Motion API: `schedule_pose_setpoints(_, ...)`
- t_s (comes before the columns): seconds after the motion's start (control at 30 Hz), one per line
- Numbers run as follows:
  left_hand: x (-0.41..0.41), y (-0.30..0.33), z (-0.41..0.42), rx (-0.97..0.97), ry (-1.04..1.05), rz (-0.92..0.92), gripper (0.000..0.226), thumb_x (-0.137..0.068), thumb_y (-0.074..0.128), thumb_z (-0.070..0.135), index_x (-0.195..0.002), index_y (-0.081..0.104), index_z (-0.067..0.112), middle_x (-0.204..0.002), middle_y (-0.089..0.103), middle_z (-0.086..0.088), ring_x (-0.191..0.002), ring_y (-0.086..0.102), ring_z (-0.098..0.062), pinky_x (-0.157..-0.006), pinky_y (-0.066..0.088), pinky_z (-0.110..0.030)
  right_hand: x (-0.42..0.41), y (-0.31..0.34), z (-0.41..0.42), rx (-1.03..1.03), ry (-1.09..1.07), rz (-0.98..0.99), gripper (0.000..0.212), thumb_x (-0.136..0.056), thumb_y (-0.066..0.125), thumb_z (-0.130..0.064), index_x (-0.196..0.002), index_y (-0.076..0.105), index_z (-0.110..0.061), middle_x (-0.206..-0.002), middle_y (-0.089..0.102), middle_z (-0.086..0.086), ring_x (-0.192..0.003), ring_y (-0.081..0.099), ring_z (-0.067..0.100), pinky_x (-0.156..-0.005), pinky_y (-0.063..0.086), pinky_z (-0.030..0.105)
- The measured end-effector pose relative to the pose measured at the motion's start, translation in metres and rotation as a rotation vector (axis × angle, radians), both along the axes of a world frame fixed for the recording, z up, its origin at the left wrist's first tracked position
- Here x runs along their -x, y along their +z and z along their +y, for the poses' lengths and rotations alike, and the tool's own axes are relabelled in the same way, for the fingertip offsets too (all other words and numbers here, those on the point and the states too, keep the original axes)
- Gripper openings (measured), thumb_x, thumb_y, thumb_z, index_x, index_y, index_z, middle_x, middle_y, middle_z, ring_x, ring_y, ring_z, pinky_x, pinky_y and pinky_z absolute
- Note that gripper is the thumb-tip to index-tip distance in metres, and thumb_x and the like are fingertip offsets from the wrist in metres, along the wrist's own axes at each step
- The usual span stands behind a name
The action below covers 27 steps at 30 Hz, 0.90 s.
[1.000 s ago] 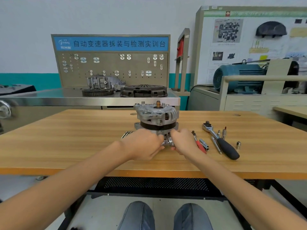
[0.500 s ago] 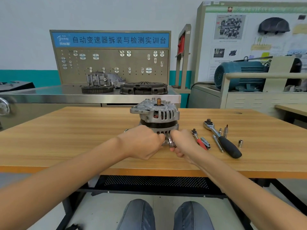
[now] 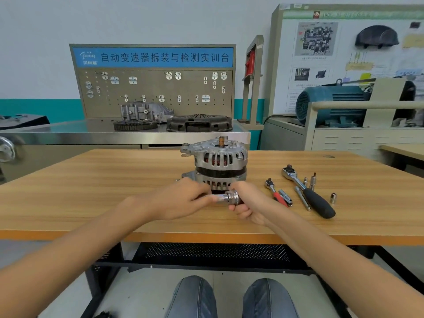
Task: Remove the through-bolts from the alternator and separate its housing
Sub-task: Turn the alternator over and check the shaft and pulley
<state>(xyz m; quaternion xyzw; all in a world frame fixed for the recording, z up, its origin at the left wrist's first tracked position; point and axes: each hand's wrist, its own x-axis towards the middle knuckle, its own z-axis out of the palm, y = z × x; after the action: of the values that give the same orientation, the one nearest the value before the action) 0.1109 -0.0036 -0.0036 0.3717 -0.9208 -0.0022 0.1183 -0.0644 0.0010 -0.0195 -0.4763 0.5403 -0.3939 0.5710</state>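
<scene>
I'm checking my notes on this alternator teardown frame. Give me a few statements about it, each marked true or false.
1. The alternator stands on the wooden table with its shaft pointing up. True.
2. Both hands hold a chrome tool piece in front of the alternator. True: the left hand and right hand meet on it.
3. The black-handled ratchet is in the right hand. False: it lies on the table.
4. The alternator's housing halves lie apart. False: they are stacked together.
</scene>
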Motion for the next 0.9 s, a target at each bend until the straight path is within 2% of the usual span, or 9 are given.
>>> schedule_pose_setpoints(0.1,0.005,-0.014,-0.002,-0.007,0.017,0.078,0.027,-0.101,0.036,0.037,-0.082,0.045,0.020,-0.070,0.049,0.007,-0.060,0.044,-0.003,-0.057,0.035,-0.018,-0.004,-0.003,-0.003,0.043,-0.070,0.002,0.017,-0.097,0.039,-0.020,-0.088,0.046,-0.008,-0.053,0.048,0.006,-0.025,0.029,0.005,-0.027,0.019,0.014)
schedule_pose_setpoints(0.2,0.007,-0.028,-0.007,-0.011,0.036,0.241,0.030,-0.101,0.037,0.035,-0.090,0.052,0.011,-0.074,0.054,0.001,-0.065,0.049,-0.012,-0.063,0.038,-0.029,-0.001,-0.006,-0.005,0.099,-0.051,-0.041,0.023,-0.096,0.048,-0.028,-0.085,0.051,-0.008,-0.051,0.053,0.004,-0.030,0.036,0.005,-0.030,0.025,0.014)
schedule_pose_setpoints(0.37,0.012,-0.042,-0.006,-0.330,-0.017,0.698,0.025,-0.101,0.038,0.027,-0.085,0.055,0.017,-0.062,0.044,0.013,-0.052,0.039,0.000,-0.054,0.032,-0.025,0.015,-0.020,0.001,0.300,0.144,-0.374,0.024,-0.087,0.060,-0.031,-0.087,0.055,-0.007,-0.064,0.051,-0.001,-0.052,0.041,0.008,-0.048,0.034,0.015)
schedule_pose_setpoints(0.47,0.034,-0.046,-0.003,-0.272,-0.053,0.809,0.027,-0.101,0.040,0.027,-0.080,0.056,0.024,-0.058,0.049,0.016,-0.055,0.043,0.002,-0.057,0.034,-0.024,0.015,-0.028,-0.001,0.420,0.087,-0.546,0.022,-0.083,0.060,-0.032,-0.084,0.053,-0.011,-0.066,0.048,-0.002,-0.058,0.037,0.009,-0.057,0.036,0.019)
schedule_pose_setpoints(0.57,0.041,-0.043,-0.016,0.146,0.122,0.891,0.015,-0.097,0.043,0.039,-0.089,0.050,0.029,-0.086,0.053,0.014,-0.079,0.049,-0.004,-0.072,0.040,-0.024,0.020,-0.023,-0.017,0.400,-0.218,-0.500,0.029,-0.088,0.057,-0.041,-0.092,0.056,-0.013,-0.070,0.056,-0.003,-0.063,0.051,0.012,-0.067,0.046,0.027)
schedule_pose_setpoints(0.63,0.036,-0.033,-0.031,0.276,0.255,1.095,0.035,-0.085,0.046,0.055,-0.103,0.044,0.025,-0.105,0.045,0.009,-0.096,0.044,-0.008,-0.084,0.037,-0.015,0.031,-0.015,-0.034,0.361,-0.416,-0.538,0.024,-0.090,0.057,-0.039,-0.089,0.055,-0.016,-0.071,0.054,-0.002,-0.061,0.054,0.010,-0.067,0.049,0.029)
schedule_pose_setpoints(0.73,0.029,-0.023,-0.061,0.044,0.326,1.288,0.074,-0.080,0.049,0.072,-0.136,0.033,0.026,-0.140,0.033,0.004,-0.125,0.031,-0.005,-0.100,0.026,-0.018,0.048,-0.006,-0.055,0.366,-0.573,-0.636,0.013,-0.090,0.060,-0.027,-0.093,0.053,-0.015,-0.084,0.056,0.002,-0.070,0.060,0.012,-0.064,0.055,0.025)
schedule_pose_setpoints(0.8,0.030,-0.027,-0.080,-0.149,0.348,1.308,0.089,-0.077,0.041,0.074,-0.148,0.023,0.025,-0.154,0.025,-0.002,-0.139,0.027,-0.017,-0.110,0.025,-0.033,0.054,-0.007,-0.067,0.345,-0.562,-0.447,0.010,-0.091,0.059,-0.024,-0.095,0.052,-0.018,-0.086,0.057,0.001,-0.061,0.058,0.011,-0.045,0.047,0.017)
schedule_pose_setpoints(0.9,0.039,-0.038,-0.092,-0.356,0.306,1.378,0.094,-0.074,0.035,0.078,-0.152,0.012,0.032,-0.157,0.025,-0.002,-0.142,0.026,-0.027,-0.114,0.025,-0.055,0.050,-0.013,-0.075,0.263,-0.413,-0.227,0.021,-0.091,0.057,-0.031,-0.106,0.053,-0.016,-0.090,0.056,0.002,-0.053,0.051,0.009,-0.036,0.034,0.014)
